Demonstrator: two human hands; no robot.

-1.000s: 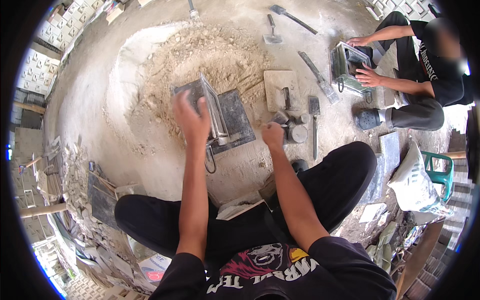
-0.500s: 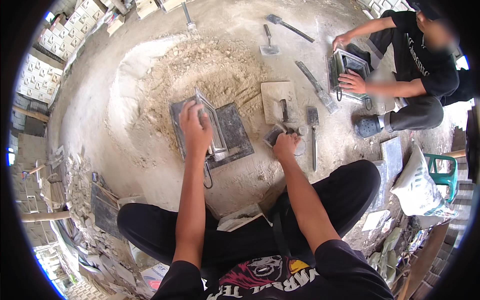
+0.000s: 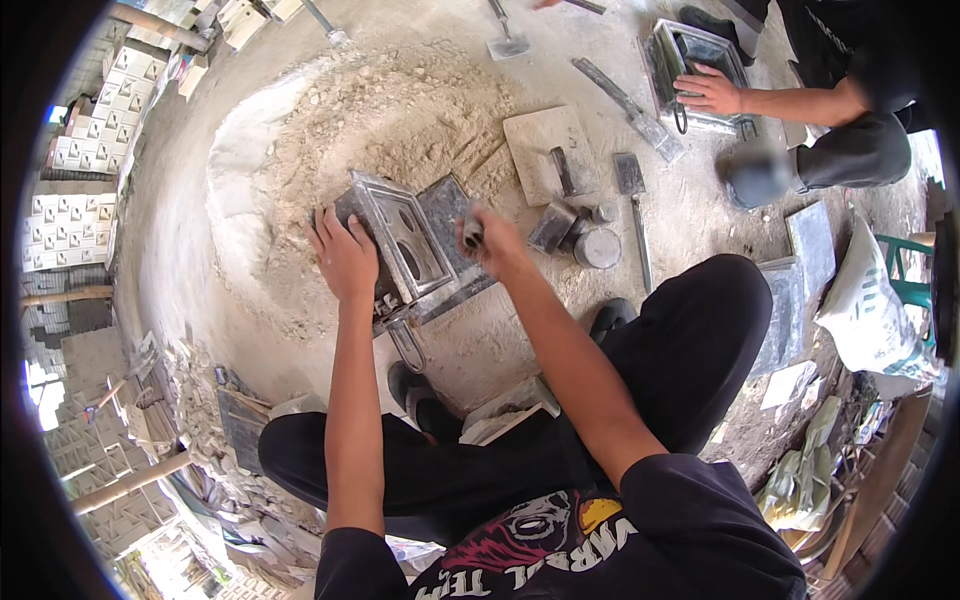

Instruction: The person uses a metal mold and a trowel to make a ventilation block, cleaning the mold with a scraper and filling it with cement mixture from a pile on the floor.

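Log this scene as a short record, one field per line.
Left hand: fingers spread against the side of the metal box
Right hand: gripping a small cylinder, right of the box
Metal box: beside a dark board
Further right: square board with handle, round block
Beyond: pale crumbly heap
Co-worker's hand: at a second metal box

Bare left hand (image 3: pixel 345 258): back upward, fingers spread; bare left forearm (image 3: pixel 353 420): nearly upright in view, reaching forward; bare right hand (image 3: pixel 500 245): fingers curled into a closed grip, level beside the left; bare right forearm (image 3: pixel 575 360): slanting forward and inward, toward the left
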